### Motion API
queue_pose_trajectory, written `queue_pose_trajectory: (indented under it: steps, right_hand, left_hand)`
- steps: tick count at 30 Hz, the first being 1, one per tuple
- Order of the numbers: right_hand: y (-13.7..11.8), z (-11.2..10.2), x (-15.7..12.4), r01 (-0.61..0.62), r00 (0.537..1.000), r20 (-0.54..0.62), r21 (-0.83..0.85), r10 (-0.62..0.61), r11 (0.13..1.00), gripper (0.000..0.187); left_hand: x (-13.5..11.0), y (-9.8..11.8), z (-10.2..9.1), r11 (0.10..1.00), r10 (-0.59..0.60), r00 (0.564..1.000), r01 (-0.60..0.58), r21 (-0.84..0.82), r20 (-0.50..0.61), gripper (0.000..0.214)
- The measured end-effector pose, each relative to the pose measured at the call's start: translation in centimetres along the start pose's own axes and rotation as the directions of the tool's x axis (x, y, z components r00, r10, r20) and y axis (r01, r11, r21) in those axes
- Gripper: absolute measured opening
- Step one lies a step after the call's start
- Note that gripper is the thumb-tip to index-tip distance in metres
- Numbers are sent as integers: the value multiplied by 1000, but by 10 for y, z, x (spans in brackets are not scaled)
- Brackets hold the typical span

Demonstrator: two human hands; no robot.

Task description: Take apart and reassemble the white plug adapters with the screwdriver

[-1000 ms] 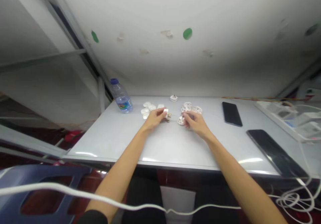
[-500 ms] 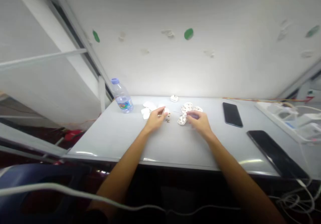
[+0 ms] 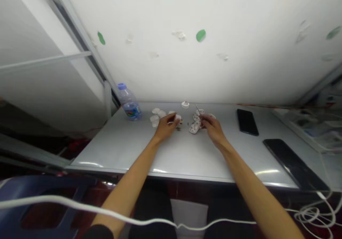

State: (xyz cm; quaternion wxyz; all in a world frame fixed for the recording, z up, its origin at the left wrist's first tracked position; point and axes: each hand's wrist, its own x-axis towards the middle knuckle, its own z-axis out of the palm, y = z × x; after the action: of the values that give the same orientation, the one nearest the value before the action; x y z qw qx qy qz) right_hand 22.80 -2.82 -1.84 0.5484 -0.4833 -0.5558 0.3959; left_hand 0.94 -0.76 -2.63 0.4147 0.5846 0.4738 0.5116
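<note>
My left hand [image 3: 166, 126] is closed around a white plug part with brass pins [image 3: 178, 119] on the grey table [image 3: 133, 149]. My right hand [image 3: 212, 127] pinches a thin tool [image 3: 198, 109], its shaft pointing up and to the left. Just left of that hand lies a white plug base [image 3: 194, 127]. More white plug parts [image 3: 201, 114] sit in a heap behind the right hand. Another heap of white covers [image 3: 157, 116] lies behind the left hand. A single plug [image 3: 185, 104] stands near the wall.
A water bottle [image 3: 129, 102] with a blue cap stands at the table's back left. Two dark phones [image 3: 247, 121] [image 3: 294, 164] lie on the right. White cables [image 3: 312, 210] hang at the front right. A blue chair [image 3: 40, 203] is at the lower left.
My right hand has drawn back from the plug in my left hand and lifted the thin tool, which now points upward. The left hand has stayed in place.
</note>
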Motion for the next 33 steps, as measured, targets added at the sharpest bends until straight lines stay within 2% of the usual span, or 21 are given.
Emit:
queue_pose_trajectory:
  steps: [2,4,5,7,8,11,13,15,17,18,22,26,29,31,33]
  right_hand:
    - [-2,2,-5,121,992,3,-169,-123,978,15]
    - [-6,5,-13,188,982,34,-238,-186,953,9]
    - [-7,7,-17,231,973,58,-266,-224,936,14]
    - [-8,12,-23,406,912,217,-354,-348,842,40]
    - [-8,15,-25,459,885,274,-378,-376,804,44]
    - [-4,19,-27,499,861,340,-427,-378,754,38]
    - [-2,19,-26,497,864,344,-454,-369,739,38]
    - [-1,18,-26,503,859,364,-476,-359,721,40]
    - [0,17,-26,518,847,407,-484,-342,705,39]
    - [1,17,-27,527,839,430,-487,-335,696,37]
    - [3,16,-26,507,853,436,-556,-288,659,36]
    - [6,12,-24,477,874,408,-620,-264,622,36]
    - [8,8,-21,468,881,395,-641,-261,609,37]
    - [9,6,-19,456,888,379,-650,-261,608,38]
    - [11,4,-18,452,890,370,-654,-265,607,39]
  left_hand:
    - [-2,1,3,998,-29,998,33,-58,64,45]
    - [-6,2,7,991,-61,988,78,-113,141,47]
    - [-8,3,9,987,-71,982,94,-131,175,47]
    - [-12,5,13,981,-71,970,110,-158,235,48]
    - [-14,6,15,979,-63,964,110,-170,259,48]
    - [-17,8,19,981,-36,950,93,-170,311,47]
    - [-19,8,18,992,-13,962,46,-116,273,44]
    - [-22,7,13,995,42,987,-55,79,155,38]
    - [-27,6,5,916,147,988,-153,371,44,35]
    - [-31,5,0,882,172,985,-164,442,23,34]
    - [-41,-1,-18,765,226,974,-175,620,-4,30]
    - [-43,-4,-23,524,234,972,-100,846,-30,32]
    - [-45,-4,-21,461,231,968,-25,887,-93,38]
    - [-46,-4,-20,431,212,972,-5,902,-96,46]
    - [-46,-5,-18,393,141,987,16,920,-77,52]
